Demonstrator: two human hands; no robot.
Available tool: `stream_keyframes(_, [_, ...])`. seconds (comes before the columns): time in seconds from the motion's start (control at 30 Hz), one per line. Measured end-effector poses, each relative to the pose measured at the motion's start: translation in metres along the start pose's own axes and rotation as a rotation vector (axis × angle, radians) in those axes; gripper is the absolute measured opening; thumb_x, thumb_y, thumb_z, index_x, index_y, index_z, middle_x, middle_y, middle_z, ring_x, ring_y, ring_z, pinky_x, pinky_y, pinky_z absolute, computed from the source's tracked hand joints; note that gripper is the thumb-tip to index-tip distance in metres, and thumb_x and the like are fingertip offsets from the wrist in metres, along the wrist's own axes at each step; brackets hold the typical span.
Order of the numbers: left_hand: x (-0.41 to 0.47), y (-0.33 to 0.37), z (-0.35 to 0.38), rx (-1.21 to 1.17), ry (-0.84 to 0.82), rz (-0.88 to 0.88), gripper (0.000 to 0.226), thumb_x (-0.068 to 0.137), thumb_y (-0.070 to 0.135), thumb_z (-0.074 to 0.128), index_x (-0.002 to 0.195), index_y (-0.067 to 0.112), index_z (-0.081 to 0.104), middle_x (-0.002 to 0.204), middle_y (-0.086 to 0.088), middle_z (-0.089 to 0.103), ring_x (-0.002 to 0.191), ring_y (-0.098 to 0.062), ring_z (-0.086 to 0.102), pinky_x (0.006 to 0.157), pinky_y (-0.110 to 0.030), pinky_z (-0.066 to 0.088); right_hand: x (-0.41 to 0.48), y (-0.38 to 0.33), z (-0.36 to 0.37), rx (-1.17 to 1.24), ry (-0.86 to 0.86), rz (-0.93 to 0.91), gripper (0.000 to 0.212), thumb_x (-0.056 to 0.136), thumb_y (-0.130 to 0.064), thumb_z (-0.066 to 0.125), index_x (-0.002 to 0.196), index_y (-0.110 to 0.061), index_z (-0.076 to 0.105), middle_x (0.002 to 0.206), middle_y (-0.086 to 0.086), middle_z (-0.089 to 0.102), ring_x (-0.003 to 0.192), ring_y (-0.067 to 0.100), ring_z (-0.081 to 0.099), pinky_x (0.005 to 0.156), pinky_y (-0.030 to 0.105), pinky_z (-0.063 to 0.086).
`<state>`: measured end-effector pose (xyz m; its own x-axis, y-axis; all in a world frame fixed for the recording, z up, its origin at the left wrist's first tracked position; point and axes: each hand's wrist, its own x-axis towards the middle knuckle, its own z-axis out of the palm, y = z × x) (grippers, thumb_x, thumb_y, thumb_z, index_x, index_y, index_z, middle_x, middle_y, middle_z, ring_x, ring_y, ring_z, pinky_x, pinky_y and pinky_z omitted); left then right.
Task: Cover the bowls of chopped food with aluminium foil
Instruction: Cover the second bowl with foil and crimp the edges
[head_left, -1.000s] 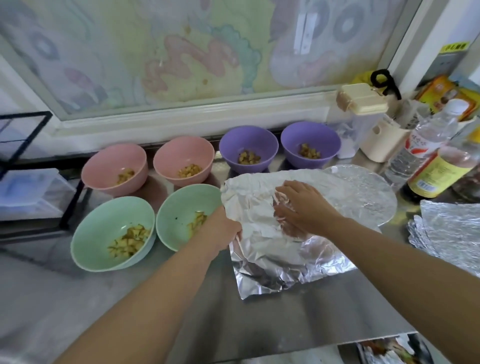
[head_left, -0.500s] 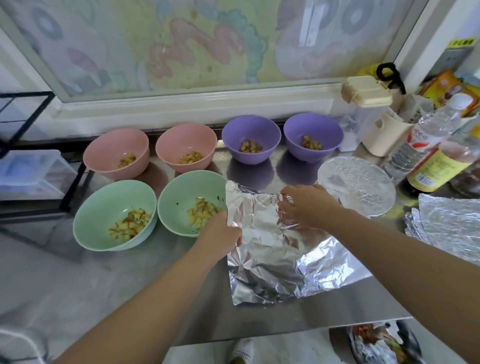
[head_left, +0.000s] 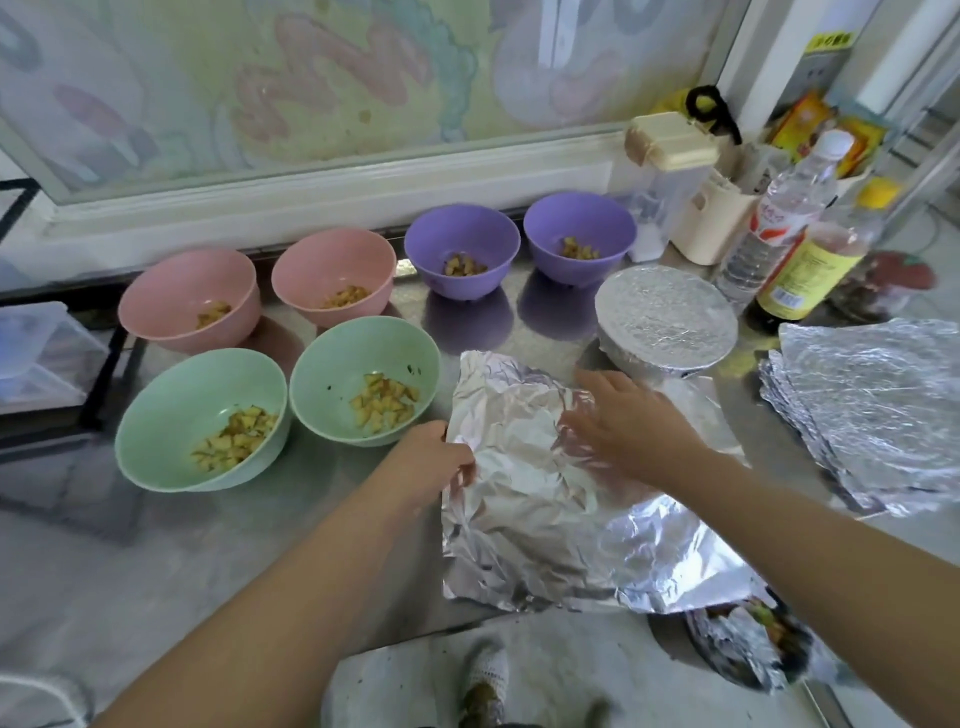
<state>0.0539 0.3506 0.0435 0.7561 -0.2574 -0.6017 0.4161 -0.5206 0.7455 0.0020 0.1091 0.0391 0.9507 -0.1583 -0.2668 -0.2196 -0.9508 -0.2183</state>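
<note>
A crinkled foil sheet (head_left: 540, 514) lies on the steel counter (head_left: 260, 561) in front of me. My left hand (head_left: 431, 462) pinches its left edge. My right hand (head_left: 628, 421) lies on its top with fingers spread flat. Uncovered bowls of chopped food stand to the left: two green bowls (head_left: 171, 452) (head_left: 332, 364), two pink bowls (head_left: 156, 306) (head_left: 311, 265) and two purple bowls (head_left: 431, 244) (head_left: 550, 228). One foil-covered bowl (head_left: 665, 319) stands just beyond my right hand.
A stack of foil sheets (head_left: 872, 405) lies at the right. Bottles (head_left: 779, 218) (head_left: 810, 270) and a cream container (head_left: 717, 218) stand at the back right by the window sill. A clear plastic box (head_left: 36, 358) sits at far left. The counter's front edge runs below the foil.
The foil sheet has come down off the covered bowl and now lies flatter on the counter. My right hand has opened and spread across it; my left hand keeps its hold on the left edge.
</note>
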Motion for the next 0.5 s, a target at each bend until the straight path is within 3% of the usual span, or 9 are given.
stream_keyframes(0.1, [-0.002, -0.003, -0.003, 0.024, 0.014, -0.006, 0.02, 0.073, 0.007, 0.059, 0.09, 0.003, 0.068, 0.077, -0.015, 0.074, 0.061, -0.023, 0.058, 0.062, -0.029, 0.042, -0.025, 0.0, 0.01, -0.004, 0.088, -0.018, 0.071, 0.098, -0.069, 0.032, 0.159, -0.033, 0.023, 0.168, 0.001, 0.021, 0.154, 0.026, 0.016, 0.124, 0.046, 0.014])
stream_keyframes(0.23, [-0.013, 0.0, -0.012, 0.273, 0.071, 0.066, 0.017, 0.085, 0.009, 0.059, 0.099, 0.014, 0.067, 0.07, 0.003, 0.072, 0.055, -0.007, 0.064, 0.061, -0.028, 0.053, -0.042, 0.0, 0.028, -0.085, 0.048, -0.067, 0.088, 0.085, -0.082, 0.004, 0.16, -0.036, 0.011, 0.171, 0.0, 0.001, 0.157, 0.025, -0.003, 0.126, 0.051, 0.003])
stream_keyframes(0.3, [-0.03, 0.004, -0.018, 0.437, 0.062, 0.143, 0.023, 0.09, 0.018, 0.059, 0.113, 0.019, 0.063, 0.088, 0.003, 0.075, 0.075, -0.01, 0.07, 0.079, -0.038, 0.058, -0.041, 0.001, 0.032, -0.082, 0.054, -0.058, 0.091, 0.083, -0.083, 0.003, 0.161, -0.037, 0.009, 0.171, 0.0, -0.003, 0.157, 0.026, -0.006, 0.126, 0.053, 0.001])
stream_keyframes(0.37, [-0.051, 0.015, -0.02, 0.675, 0.134, 0.257, 0.04, 0.096, 0.026, 0.057, 0.135, 0.022, 0.05, 0.115, 0.001, 0.069, 0.099, -0.015, 0.066, 0.088, -0.038, 0.052, -0.04, 0.001, 0.034, -0.087, 0.077, -0.057, 0.09, 0.085, -0.083, 0.006, 0.162, -0.036, 0.007, 0.171, 0.0, -0.005, 0.157, 0.026, -0.007, 0.126, 0.053, 0.0])
stream_keyframes(0.43, [-0.063, 0.033, -0.01, 0.843, 0.287, 0.444, 0.05, 0.099, 0.03, 0.052, 0.147, 0.022, 0.038, 0.138, 0.0, 0.055, 0.12, -0.021, 0.056, 0.096, -0.04, 0.048, -0.039, 0.001, 0.036, -0.12, 0.074, -0.064, 0.088, 0.087, -0.083, 0.008, 0.162, -0.036, 0.002, 0.171, -0.001, -0.009, 0.157, 0.025, -0.01, 0.125, 0.053, -0.002])
stream_keyframes(0.5, [-0.055, 0.048, 0.015, 0.896, 0.316, 0.704, 0.049, 0.1, 0.03, 0.049, 0.148, 0.021, 0.038, 0.144, 0.0, 0.049, 0.128, -0.023, 0.05, 0.104, -0.039, 0.042, -0.039, -0.001, 0.038, -0.117, 0.073, -0.074, 0.087, 0.088, -0.082, 0.007, 0.162, -0.036, 0.001, 0.17, -0.001, -0.011, 0.157, 0.024, -0.012, 0.125, 0.052, -0.004])
